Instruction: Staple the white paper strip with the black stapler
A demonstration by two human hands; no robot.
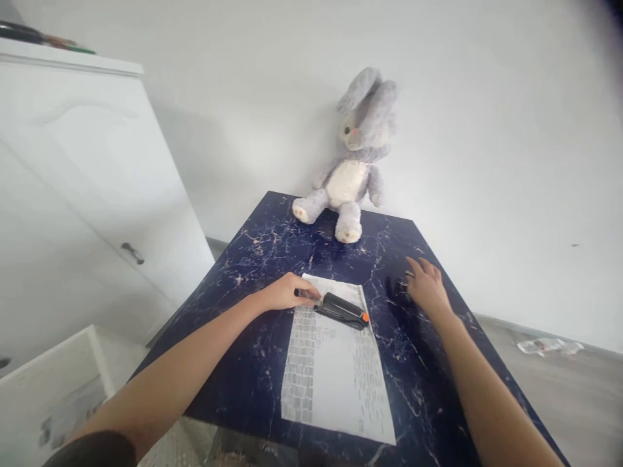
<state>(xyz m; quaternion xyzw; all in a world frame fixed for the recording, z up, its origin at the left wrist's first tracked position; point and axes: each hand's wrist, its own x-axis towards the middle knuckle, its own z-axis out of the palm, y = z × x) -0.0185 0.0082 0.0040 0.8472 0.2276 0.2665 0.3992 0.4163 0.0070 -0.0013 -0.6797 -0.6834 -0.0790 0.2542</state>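
A black stapler (343,311) with an orange end lies across the top part of a printed sheet of paper (335,370). My left hand (287,292) is closed at the stapler's left end, where a dark and shiny part shows between thumb and fingers. Off to the right, above the dark blue table (233,376), my right hand (428,285) has its fingers bent together. A small, light, shiny piece (409,274) shows between its thumb and forefinger, too small to name.
A grey plush rabbit (348,181) sits at the table's far edge against the white wall. To the left stands a white cabinet (97,181), with an open white drawer (53,357) below. Clear plastic packaging (549,346) lies on the floor at right.
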